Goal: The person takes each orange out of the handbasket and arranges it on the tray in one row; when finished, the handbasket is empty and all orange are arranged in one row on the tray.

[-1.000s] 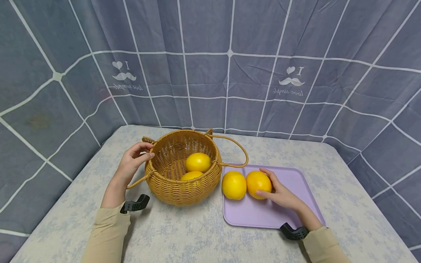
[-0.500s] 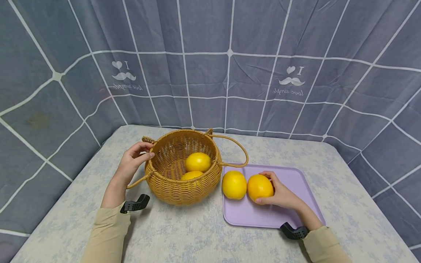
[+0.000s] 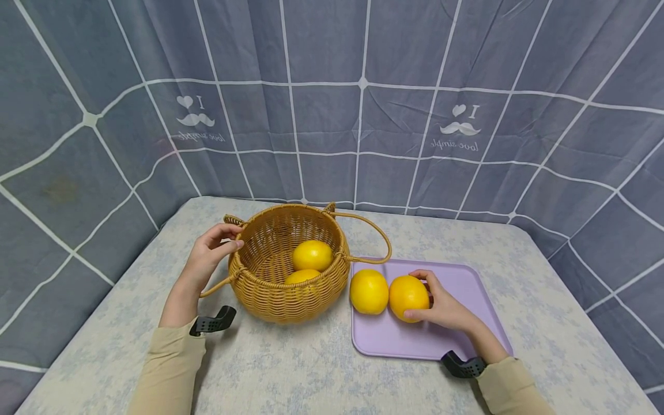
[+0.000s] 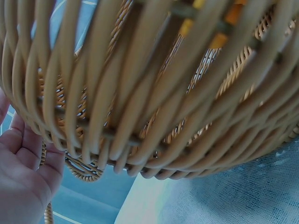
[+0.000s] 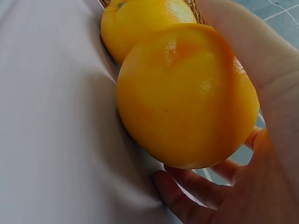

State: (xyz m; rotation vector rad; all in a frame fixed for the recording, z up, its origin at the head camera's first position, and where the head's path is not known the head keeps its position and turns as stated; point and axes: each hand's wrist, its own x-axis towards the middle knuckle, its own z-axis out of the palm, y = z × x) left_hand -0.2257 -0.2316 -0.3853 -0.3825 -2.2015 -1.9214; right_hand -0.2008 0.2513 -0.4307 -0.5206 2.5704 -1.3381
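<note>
A round wicker basket [image 3: 285, 302] stands left of centre, with two yellow-orange fruits [image 3: 313, 256] inside. At its left rim my left hand [image 3: 203, 262] pinches the edge between thumb and fingers; the left wrist view shows the fingers [image 4: 28, 149] against the woven side. On a lilac tray [image 3: 441, 343] sit two more oranges. My right hand [image 3: 447, 308] holds the right-hand orange [image 3: 407, 298], thumb on the near side and fingers behind. The other orange [image 3: 369, 291] is close beside it to the left. In the right wrist view, the held orange [image 5: 187, 98] shows low over the tray, fingers curved under its side.
The basket's looped handle [image 3: 381, 233] reaches over the tray's back left corner, and another handle [image 3: 215, 288] hangs beside my left wrist. A patterned cloth covers the table [image 3: 280, 369]. A grey-blue checked curtain [image 3: 332, 115] closes off the back and sides.
The right-hand orange has turned and shifted slightly toward the near side, with my right thumb lower and fingers further round it. My left hand and the basket stay in place.
</note>
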